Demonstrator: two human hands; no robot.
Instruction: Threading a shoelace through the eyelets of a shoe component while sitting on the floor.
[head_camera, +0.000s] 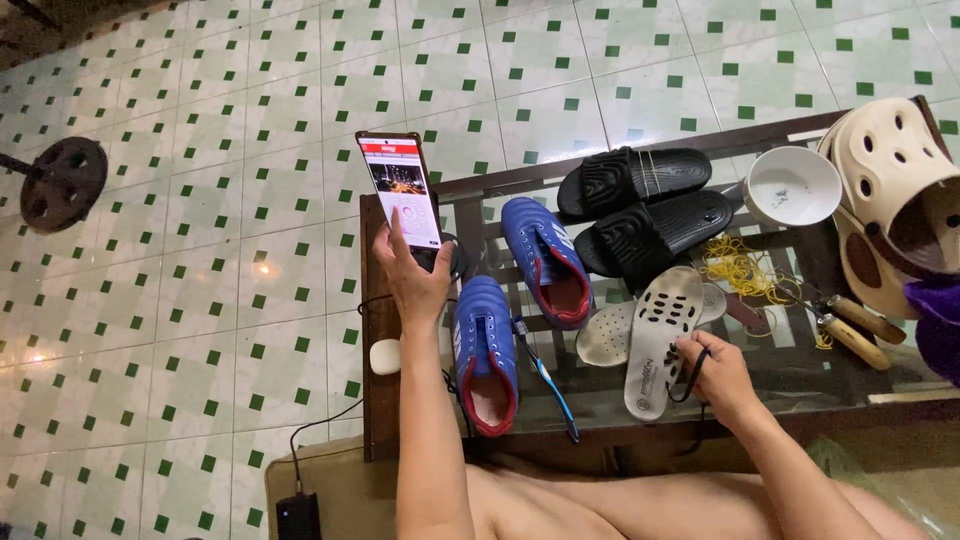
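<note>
My left hand (412, 275) holds up a smartphone (400, 188) with its lit screen facing me, thumb on the screen. My right hand (718, 376) rests on the glass table (780, 345) beside a pale perforated insole (655, 340) and pinches a dark loop of cord. Between the hands lie two blue and red lace-up shoes (486, 350), (545, 258), openings toward me. A blue toothbrush (548, 385) lies next to the nearer shoe.
Two black slides (640, 205) sit at the table's far side with a white bowl (793, 186), yellow thread (738, 268) and wooden-handled tools (855, 325). Beige clogs (895, 190) are at the right. A small white case (385, 356), a cable and charger (298, 515), and a weight plate (65, 182) lie left.
</note>
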